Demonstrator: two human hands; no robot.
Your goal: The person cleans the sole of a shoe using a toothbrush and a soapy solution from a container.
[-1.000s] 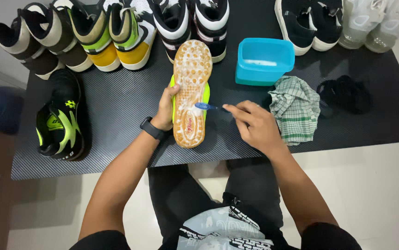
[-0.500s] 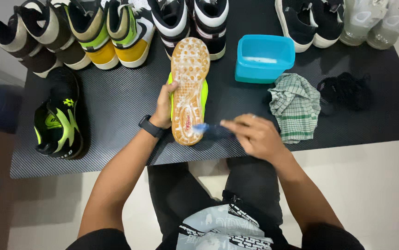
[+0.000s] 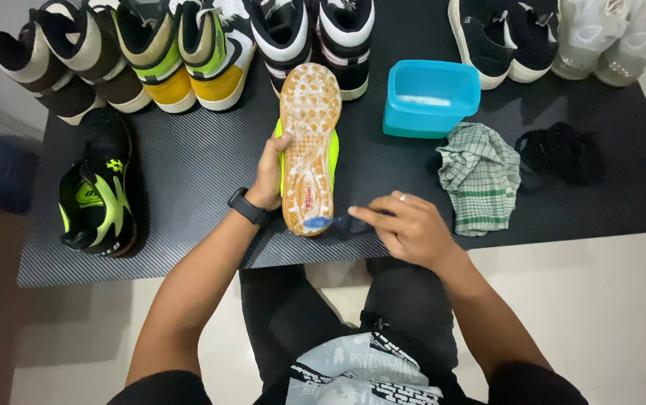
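The right hand [image 3: 411, 231] pinched a blue brush [image 3: 321, 222] against the heel of the upturned shoe [image 3: 309, 146], which the left hand [image 3: 269, 174] gripped at 9 o'clock at the middle of the tabletop [image 3: 188, 172]. Hard strokes could make the sole slip from that one-sided grip, or splash dirty water toward the checked cloth [image 3: 480, 176] at 3 o'clock.

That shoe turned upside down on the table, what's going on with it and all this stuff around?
A person is scrubbing the sole of an upturned neon green shoe. The left hand steadies the shoe from its side, while the right hand holds a small blue brush against the heel end of the sole. A blue tub, a checked cloth and a black bundle lie to the right on the black table. More shoes line the far edge, and a black and green shoe lies at the left.
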